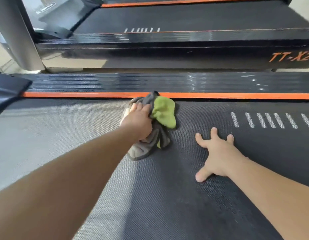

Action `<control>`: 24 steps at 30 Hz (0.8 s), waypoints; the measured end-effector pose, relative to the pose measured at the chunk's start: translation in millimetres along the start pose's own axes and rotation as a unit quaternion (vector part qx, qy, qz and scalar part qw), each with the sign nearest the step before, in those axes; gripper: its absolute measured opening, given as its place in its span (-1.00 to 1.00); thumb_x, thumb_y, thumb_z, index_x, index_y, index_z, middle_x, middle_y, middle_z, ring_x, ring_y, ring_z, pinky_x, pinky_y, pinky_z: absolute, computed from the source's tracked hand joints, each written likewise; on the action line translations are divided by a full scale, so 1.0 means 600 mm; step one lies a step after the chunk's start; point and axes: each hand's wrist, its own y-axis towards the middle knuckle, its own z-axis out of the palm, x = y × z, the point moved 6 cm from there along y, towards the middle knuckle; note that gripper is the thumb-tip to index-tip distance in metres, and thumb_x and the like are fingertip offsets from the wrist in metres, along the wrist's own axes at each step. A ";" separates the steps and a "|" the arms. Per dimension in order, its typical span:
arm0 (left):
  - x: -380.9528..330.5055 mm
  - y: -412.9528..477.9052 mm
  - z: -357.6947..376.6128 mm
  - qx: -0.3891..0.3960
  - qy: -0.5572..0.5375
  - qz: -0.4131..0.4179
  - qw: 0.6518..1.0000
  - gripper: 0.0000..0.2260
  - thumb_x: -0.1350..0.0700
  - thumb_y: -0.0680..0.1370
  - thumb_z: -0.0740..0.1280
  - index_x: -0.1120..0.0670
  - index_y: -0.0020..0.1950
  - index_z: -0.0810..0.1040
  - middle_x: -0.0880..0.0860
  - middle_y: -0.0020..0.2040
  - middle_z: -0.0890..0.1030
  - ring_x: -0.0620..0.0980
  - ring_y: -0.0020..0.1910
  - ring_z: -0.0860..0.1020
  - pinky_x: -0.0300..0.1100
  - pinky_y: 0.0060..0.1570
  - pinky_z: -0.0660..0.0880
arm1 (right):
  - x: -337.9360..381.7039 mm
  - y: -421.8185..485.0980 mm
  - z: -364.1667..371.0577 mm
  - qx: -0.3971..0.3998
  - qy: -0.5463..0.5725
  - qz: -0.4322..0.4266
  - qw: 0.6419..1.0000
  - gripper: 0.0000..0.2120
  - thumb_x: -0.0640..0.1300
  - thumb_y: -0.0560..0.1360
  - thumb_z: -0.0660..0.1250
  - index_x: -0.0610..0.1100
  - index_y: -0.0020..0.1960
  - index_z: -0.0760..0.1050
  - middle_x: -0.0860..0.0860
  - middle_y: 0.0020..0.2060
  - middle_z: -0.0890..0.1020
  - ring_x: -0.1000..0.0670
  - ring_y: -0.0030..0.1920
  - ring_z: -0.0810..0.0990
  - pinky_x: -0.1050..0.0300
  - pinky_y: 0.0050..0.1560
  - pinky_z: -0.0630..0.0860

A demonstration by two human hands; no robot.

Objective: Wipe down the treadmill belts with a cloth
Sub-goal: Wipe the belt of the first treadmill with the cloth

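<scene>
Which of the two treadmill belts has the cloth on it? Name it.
The near belt, under both hands: the left hand grips the grey-and-green cloth on it beside the orange strip, the right hand lies flat. The far belt carries no cloth.

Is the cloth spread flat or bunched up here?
Bunched up: the cloth lies crumpled in grey and green folds under the left hand on the belt.

2 arms in view, both bare to frame edge, forearms & wrists uncovered; left grip (138, 122) & right grip (217, 153) bare too; short nails on right fingers (214, 133)
</scene>
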 end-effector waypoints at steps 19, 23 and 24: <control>-0.145 -0.142 0.024 0.031 -0.120 0.118 0.985 -0.51 0.03 0.59 0.20 -0.19 0.54 0.32 -0.10 0.55 0.36 0.00 0.54 0.30 -0.08 0.49 0.28 | 0.000 -0.002 -0.001 0.013 -0.001 0.013 1.000 0.24 0.12 0.16 0.74 0.27 0.63 0.04 0.16 0.59 -0.42 -0.28 0.59 -0.39 -0.69 0.34 0.15; -0.127 -0.264 0.023 0.127 -0.034 0.244 0.961 -0.29 -0.33 0.60 0.19 -0.16 0.68 0.02 -0.16 0.67 0.00 -0.17 0.64 -0.06 -0.14 0.63 -0.11 | -0.003 0.002 0.004 0.002 0.015 0.024 1.000 0.30 0.14 0.07 0.77 0.19 0.62 0.09 0.19 0.59 -0.41 -0.25 0.60 -0.38 -0.71 0.33 0.10; -0.097 -0.260 0.026 0.147 0.006 0.239 0.960 -0.22 -0.43 0.56 0.15 -0.20 0.68 -0.07 -0.18 0.66 -0.10 -0.20 0.63 -0.15 -0.10 0.62 -0.20 | -0.002 0.001 0.004 -0.002 0.021 0.021 1.000 0.26 0.14 0.06 0.77 0.24 0.60 0.13 0.21 0.58 -0.41 -0.25 0.61 -0.35 -0.70 0.34 0.10</control>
